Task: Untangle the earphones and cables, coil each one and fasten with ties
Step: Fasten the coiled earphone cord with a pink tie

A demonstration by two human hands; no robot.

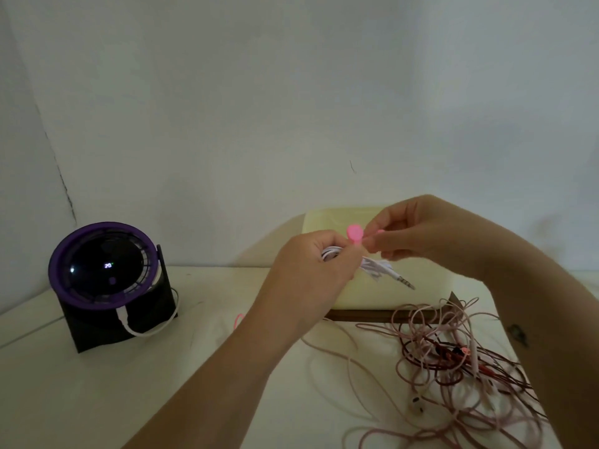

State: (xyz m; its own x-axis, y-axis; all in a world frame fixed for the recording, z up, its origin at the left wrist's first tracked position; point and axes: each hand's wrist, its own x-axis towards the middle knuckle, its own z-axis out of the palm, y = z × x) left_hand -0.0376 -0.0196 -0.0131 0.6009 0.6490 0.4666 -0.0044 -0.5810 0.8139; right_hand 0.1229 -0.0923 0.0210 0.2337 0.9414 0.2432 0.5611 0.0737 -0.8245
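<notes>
My left hand (311, 270) grips a coiled white earphone cable (376, 265) in the air above the table; its metal jack plug (405, 281) sticks out to the right. A bright pink tie (354, 233) stands up from the coil between my hands. My right hand (421, 234) pinches the tie's other end with its fingertips, just right of the left hand. At the right on the white table (162, 384) lies a tangled heap of pink and dark red cables (453, 361), with a white earbud (416, 404) at its near edge.
A purple and black desk fan (107, 280) with a lit display stands at the left, a white cord plugged into it. A cream box (389, 296) on a dark base sits behind my hands. Another pink tie (239, 319) lies on the table beside my left wrist.
</notes>
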